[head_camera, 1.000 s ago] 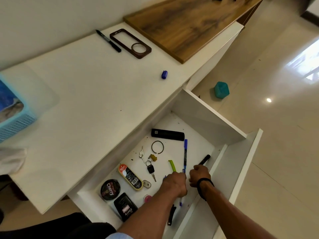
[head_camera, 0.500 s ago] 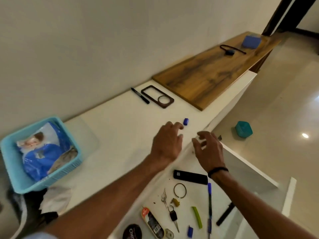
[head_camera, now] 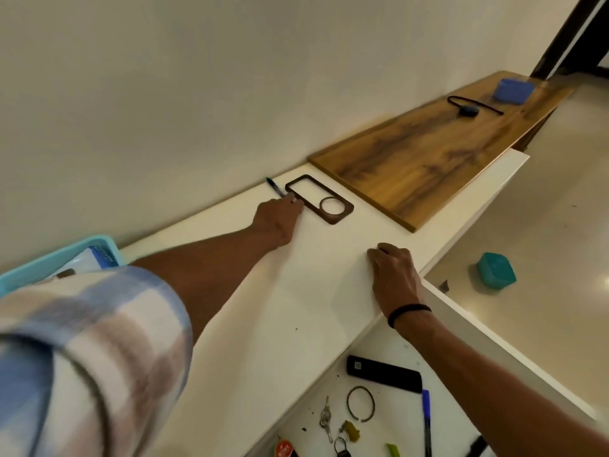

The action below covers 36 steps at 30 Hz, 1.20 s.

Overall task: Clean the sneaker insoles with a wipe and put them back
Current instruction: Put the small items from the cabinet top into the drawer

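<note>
Reaching far across the white countertop [head_camera: 250,291], my left hand [head_camera: 278,219] is curling its fingers around the near end of the black marker pen [head_camera: 275,187] lying by the wall, right beside the dark brown flat frame with a round cut-out [head_camera: 319,198]. Half a second ago this hand was hovering open above the counter's front edge, near a small blue cap; now it is stretching well past that spot, and the cap is no longer showing. My right hand [head_camera: 393,275], wearing a black band at the wrist, is now resting on the counter near its front edge with fingers bent under, holding nothing I can make out; earlier it was raised and spread over the open white drawer [head_camera: 389,400]. My view is also sitting lower and closer to the counter than before.

My plaid sleeve is blocking much of the light blue plastic basket [head_camera: 49,262] at the left, and its contents are barely showing. Along the bottom edge, the drawer's clutter is being cut off: a black rectangular case [head_camera: 384,373], a thin wire ring [head_camera: 361,404], keys, a blue pen [head_camera: 426,420]. A red label down there is too blurred to read.

No sneaker insoles or wipe are appearing anywhere in this view.
</note>
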Each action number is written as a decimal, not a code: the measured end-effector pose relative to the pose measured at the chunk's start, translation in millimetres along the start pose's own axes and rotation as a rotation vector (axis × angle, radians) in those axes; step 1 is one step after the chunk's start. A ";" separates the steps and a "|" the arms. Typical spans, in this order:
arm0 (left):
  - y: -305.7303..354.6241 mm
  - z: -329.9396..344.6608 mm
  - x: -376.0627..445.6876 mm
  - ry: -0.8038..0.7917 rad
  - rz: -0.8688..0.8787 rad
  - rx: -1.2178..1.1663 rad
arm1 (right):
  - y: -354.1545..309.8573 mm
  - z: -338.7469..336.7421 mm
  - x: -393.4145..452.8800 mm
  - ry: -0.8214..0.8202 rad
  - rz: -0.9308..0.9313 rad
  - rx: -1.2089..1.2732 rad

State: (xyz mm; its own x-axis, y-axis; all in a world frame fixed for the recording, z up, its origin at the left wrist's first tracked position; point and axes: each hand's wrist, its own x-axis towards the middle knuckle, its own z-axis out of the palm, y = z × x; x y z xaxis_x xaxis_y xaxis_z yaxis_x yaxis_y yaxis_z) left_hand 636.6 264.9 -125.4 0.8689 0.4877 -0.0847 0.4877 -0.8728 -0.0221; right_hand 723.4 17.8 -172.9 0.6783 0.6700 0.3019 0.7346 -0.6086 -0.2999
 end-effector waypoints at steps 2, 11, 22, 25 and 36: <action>-0.8 1.9 4.6 0.084 0.060 0.096 | -4.0 0.2 -5.2 0.002 0.036 0.003; 9.4 -7.6 -10.4 0.297 0.309 0.271 | -1.7 -7.1 1.2 -0.032 0.027 0.022; 128.7 -82.2 -122.0 0.271 -0.038 -1.218 | 32.3 -64.4 -72.9 0.006 0.240 0.325; 157.8 -47.3 -156.1 0.176 -0.042 -1.248 | 56.6 -71.5 -104.2 -0.010 0.304 0.313; 214.0 141.2 -207.7 -0.261 -0.250 -0.963 | 145.6 -17.9 -194.0 -0.329 0.648 0.175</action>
State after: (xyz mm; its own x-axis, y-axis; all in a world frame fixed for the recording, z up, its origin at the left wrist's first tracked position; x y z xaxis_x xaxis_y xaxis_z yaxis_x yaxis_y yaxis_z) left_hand 548.5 -26.3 -253.1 0.7439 0.5324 -0.4039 0.6131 -0.3032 0.7295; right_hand 699.1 -208.4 -258.9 0.9139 0.3097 -0.2625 0.1575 -0.8664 -0.4738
